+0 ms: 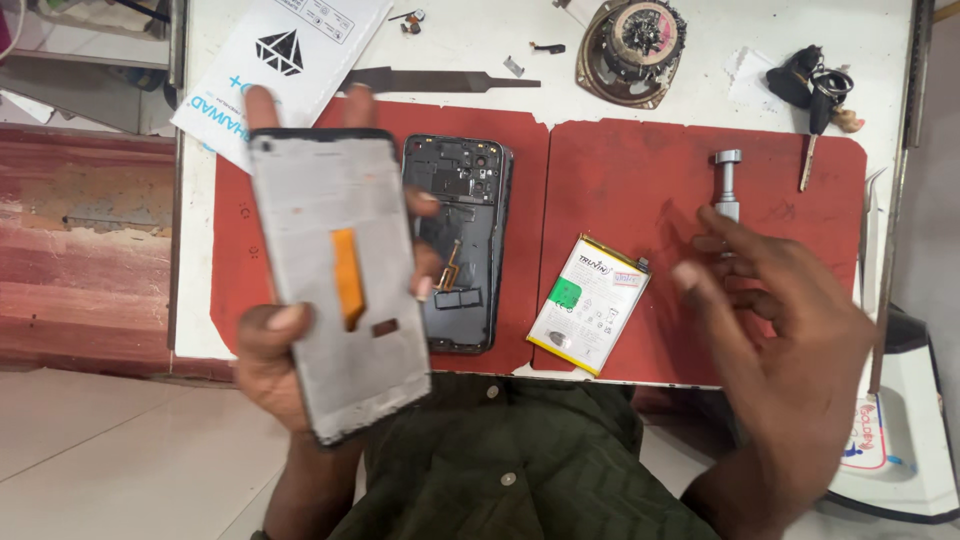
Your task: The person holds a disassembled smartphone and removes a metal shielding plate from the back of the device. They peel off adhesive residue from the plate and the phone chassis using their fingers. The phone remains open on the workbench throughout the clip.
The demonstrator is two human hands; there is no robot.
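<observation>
Above the left edge of the table [690, 30], the left hand [275, 375] holds a phone display panel [335, 285] clamped between the thumb on one long side and the fingers wrapped around the other. The panel shows its matte grey back, with an orange flex ribbon [347, 275] down the middle, and its long axis runs away from the person, a little tilted. Just beside it on the right, on the red mat [640, 170], the open phone body [460, 240] lies with its long axis almost parallel, dark plastic and metal inside. The left hand is clearly the nearer one to it. The right hand [790, 350] hovers over the right mat, blurred, fingers spread and holding nothing, near a small metal cylinder tool [727, 185]. Between both hands lies a flat white battery [590, 305] with a green sticker. Farther back are a flat dark metal file [440, 80], a round loudspeaker [635, 50] and a bunch of keys [815, 90].
</observation>
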